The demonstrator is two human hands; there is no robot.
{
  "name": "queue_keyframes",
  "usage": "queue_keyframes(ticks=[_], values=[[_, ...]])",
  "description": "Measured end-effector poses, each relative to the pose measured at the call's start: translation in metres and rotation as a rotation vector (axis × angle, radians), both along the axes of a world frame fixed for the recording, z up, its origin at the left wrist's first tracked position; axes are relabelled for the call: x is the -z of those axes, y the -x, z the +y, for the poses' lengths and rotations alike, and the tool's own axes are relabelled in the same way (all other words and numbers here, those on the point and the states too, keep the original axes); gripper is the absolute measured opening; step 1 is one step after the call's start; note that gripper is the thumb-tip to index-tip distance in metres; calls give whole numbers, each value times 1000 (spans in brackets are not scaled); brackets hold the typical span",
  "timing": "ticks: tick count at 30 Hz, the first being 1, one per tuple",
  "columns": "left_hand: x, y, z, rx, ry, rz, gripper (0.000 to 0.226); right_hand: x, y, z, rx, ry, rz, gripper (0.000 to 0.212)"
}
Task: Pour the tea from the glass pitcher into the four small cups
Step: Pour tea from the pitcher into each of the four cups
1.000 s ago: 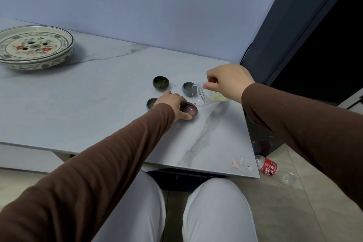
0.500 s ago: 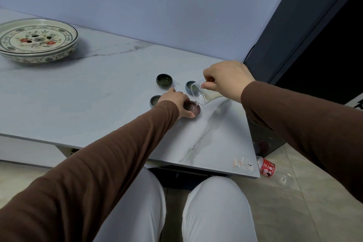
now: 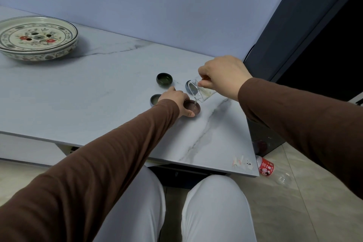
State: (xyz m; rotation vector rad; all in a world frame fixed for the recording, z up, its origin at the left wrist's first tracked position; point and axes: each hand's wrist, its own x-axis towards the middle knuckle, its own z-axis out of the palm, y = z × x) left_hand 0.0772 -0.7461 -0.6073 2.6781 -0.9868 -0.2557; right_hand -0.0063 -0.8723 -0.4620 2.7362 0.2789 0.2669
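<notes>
you are tipping the glass pitcher (image 3: 200,92) with your right hand (image 3: 224,76) closed round it, a thin stream falling into the brown cup (image 3: 193,107) that your left hand (image 3: 176,102) is pinching at the rim on the worktop (image 3: 98,94). the lip is sitting high, so a wobble is likely wetting your fingers (image 3: 187,113) or the blue cup (image 3: 190,88) just behind.

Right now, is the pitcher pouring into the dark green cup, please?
No, the glass pitcher tips its stream into the brown cup steadied by the left hand.
</notes>
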Motion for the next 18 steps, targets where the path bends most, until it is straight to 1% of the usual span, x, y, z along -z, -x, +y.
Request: queue_keyframes(ticks=[8, 18], values=[[0, 0, 1, 2, 3, 4, 66, 1, 0, 4, -16, 55, -22, 26], [0, 0, 0, 5, -3, 0, 68, 3, -1, 2, -33, 75, -24, 26]])
